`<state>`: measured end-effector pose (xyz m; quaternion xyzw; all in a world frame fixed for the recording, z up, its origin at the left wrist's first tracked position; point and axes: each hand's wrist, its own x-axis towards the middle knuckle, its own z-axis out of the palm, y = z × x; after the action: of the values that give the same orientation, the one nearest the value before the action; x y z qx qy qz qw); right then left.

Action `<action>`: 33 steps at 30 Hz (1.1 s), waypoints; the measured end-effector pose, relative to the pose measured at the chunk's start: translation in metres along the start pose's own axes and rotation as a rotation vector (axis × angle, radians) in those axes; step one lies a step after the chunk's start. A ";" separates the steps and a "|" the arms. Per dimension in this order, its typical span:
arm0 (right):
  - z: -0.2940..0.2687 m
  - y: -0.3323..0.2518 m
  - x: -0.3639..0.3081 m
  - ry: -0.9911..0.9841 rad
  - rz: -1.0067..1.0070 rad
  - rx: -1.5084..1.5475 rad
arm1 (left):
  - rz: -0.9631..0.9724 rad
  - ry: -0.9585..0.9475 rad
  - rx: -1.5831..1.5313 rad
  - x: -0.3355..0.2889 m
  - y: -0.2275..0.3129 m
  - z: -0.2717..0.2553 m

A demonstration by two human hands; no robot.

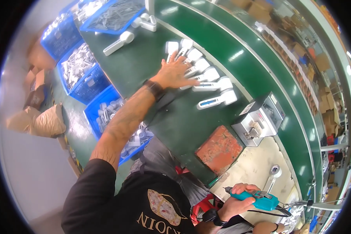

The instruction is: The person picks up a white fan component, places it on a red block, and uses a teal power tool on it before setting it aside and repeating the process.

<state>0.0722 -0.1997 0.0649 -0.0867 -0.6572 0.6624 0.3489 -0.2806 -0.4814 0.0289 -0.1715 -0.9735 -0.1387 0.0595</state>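
My left hand [173, 73] reaches across the green worktable with its fingers spread, lying over a row of white plastic handheld housings. Each housing has a rounded head and a slotted handle; the nearest housing [217, 100] shows a blue strip in its handle. Its fingers partly hide several of the handles. At the lower right, my right hand [238, 202] is closed round a teal electric screwdriver [257, 199]. The tool's dark tip points left, and a black coiled cord trails from its other end. Beyond it another white housing [275, 173] lies on the pale board.
A reddish worn slab [219, 150] lies beside a grey metal machine [257, 123]. A green conveyor [238, 52] curves along the far side. Blue crates [85, 84] of parts stand at the left, and a blue tray [113, 17] of grey pieces sits at the back. Another person's arm [265, 227] shows lower right.
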 end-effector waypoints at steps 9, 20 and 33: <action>0.004 0.007 0.012 0.037 0.006 0.026 | 0.045 0.162 -0.086 -0.016 -0.028 0.011; 0.018 0.009 0.010 -0.095 0.004 0.056 | 0.008 0.230 0.083 -0.068 -0.022 0.008; -0.004 0.019 0.023 -0.096 0.016 0.123 | -0.460 0.519 -0.146 -0.286 -0.082 0.014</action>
<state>0.0502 -0.1813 0.0547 -0.0384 -0.6305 0.7077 0.3165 -0.0432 -0.6425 -0.0518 0.0892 -0.9266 -0.2567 0.2599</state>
